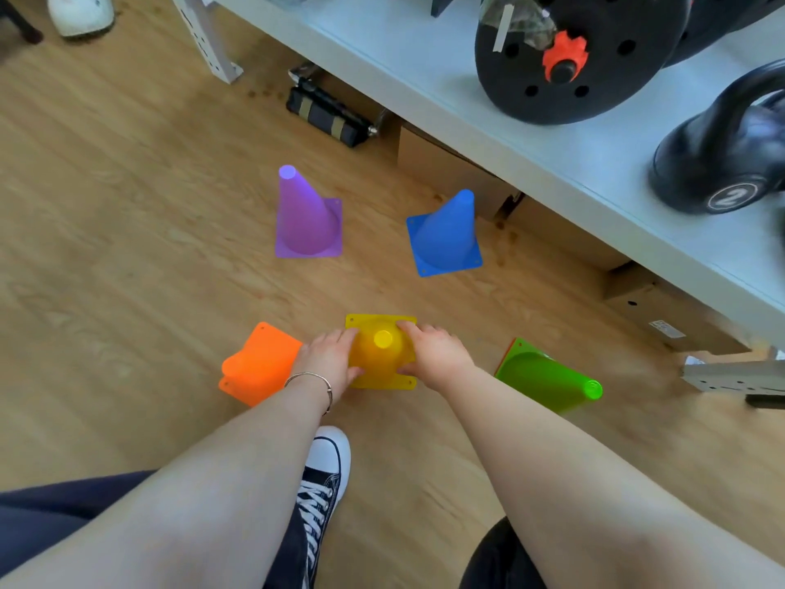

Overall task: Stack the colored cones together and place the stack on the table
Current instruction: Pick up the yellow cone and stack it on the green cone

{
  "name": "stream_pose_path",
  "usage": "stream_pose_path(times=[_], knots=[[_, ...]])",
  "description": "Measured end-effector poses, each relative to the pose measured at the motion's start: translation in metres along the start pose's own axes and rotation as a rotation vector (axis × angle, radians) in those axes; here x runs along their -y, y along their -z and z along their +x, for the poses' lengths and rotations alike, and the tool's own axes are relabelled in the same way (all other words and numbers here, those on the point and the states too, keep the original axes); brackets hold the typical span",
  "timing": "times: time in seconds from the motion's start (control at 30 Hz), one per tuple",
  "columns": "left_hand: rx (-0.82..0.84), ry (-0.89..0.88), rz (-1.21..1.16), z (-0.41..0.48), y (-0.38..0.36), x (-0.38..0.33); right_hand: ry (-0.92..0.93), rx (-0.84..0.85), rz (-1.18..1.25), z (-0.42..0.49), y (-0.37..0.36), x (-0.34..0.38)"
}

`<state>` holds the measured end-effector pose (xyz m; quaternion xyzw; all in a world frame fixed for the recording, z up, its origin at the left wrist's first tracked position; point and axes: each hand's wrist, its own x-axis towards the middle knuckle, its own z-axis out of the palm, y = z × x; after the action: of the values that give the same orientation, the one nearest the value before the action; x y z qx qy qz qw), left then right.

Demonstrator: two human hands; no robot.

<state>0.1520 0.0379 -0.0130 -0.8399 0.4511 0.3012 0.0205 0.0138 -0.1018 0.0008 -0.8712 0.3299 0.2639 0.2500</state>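
Yellow cone (pixel 381 354) is grasped upright on the wooden floor (pixel 127 248).
It is clasped between both grips, the left hand (pixel 329 361) and right hand (pixel 433 352) pressed against opposite sides; purple cone (pixel 303 218) and blue cone (pixel 446 235) are seen beyond.

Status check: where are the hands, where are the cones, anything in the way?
Left hand and right hand grip yellow cone on floor. Purple cone, blue cone upright, unstacked. No obstruction.

Both bare forearms reaching forward and down; left hand (pixel 329 359) and right hand (pixel 433 352) curled inward, fingers bent, facing each other.
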Motion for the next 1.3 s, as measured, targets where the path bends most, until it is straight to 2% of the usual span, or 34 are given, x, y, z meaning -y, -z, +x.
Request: stream_pose_path(times=[0.23,0.43,0.63,0.9,1.3], knots=[[0.01,0.047,-0.293,0.003,0.002,-0.014,-0.023,0.02,0.124,0.003,0.008,-0.006],[-0.045,0.024,-0.38,0.0,0.037,-0.032,-0.002,-0.043,0.222,-0.014,0.044,-0.019],[-0.095,-0.088,-0.366,-0.004,0.093,-0.069,-0.011,-0.176,0.373,-0.058,0.092,-0.04],[-0.042,-0.28,-0.25,-0.01,0.145,-0.14,-0.058,-0.267,0.521,-0.126,0.136,-0.085],[0.024,-0.47,-0.195,-0.006,0.12,-0.232,-0.184,-0.333,0.467,-0.185,0.128,-0.167]])
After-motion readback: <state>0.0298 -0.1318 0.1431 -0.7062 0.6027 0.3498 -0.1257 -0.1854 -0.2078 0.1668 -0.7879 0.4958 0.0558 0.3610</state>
